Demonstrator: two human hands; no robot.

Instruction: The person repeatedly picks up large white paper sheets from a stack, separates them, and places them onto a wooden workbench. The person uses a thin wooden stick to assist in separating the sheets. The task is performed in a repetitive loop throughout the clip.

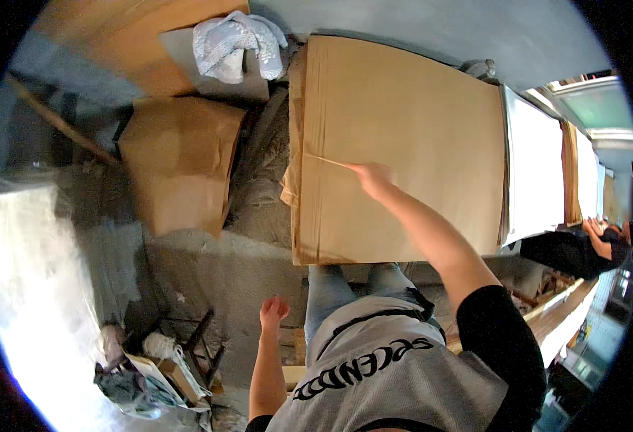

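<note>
A large stack of flat brown cardboard sheets [410, 137] lies in front of my body, with crease lines running along its left side. Over it my right hand [375, 178] is closed on one end of a thin pale strip [327, 160], which may be a stick or cord. The strip's other end points at the stack's left edge. Away from the stack, my left hand [274, 309] is held low beside my left leg with its fingers curled. Whether anything is inside those fingers cannot be made out.
Brown paper or cardboard [180, 158] lies left of the stack, below a bundled pale patterned cloth [237, 45]. White sheets [534, 169] lie on the right, where another person [597, 245] is at work. Bags and scraps [162, 374] sit at the lower left.
</note>
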